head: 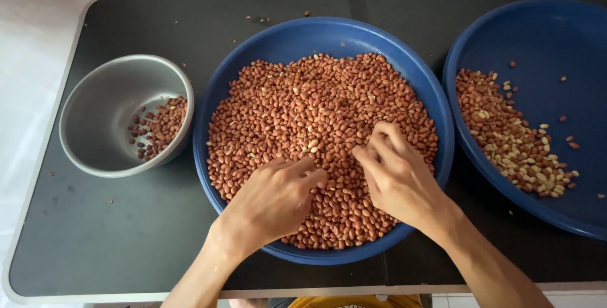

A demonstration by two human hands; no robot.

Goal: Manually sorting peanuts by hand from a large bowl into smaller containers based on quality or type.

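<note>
Head view. A person stands over a dark folding table (126, 232) with a pale edge, both bare hands down in a wide blue basin (265, 42) heaped with red-skinned peanuts (303, 105). The left hand (272, 200) lies knuckles up on the near side of the heap, fingers curled loosely inward and touching the nuts; whether it holds any under the palm cannot be told. The right hand (395, 175) rests just beside it, fingers bent and fingertips pressed into the nuts, thumb and forefinger drawn close as if pinching one or two; the pinch itself is hidden. To the left of the basin stands a grey metal bowl (95, 150) with a small pile of darker nuts (158, 128) against its right wall. To the right, partly out of frame, a second blue basin (537, 30) holds a thinner band of nuts mixed with pale, skinless ones (512, 143). A few crumbs lie on the table beyond the basins. Picking through such a heap probably goes best with light fingertips, spreading a thin layer so each nut shows, and keeping the piles apart.
</note>
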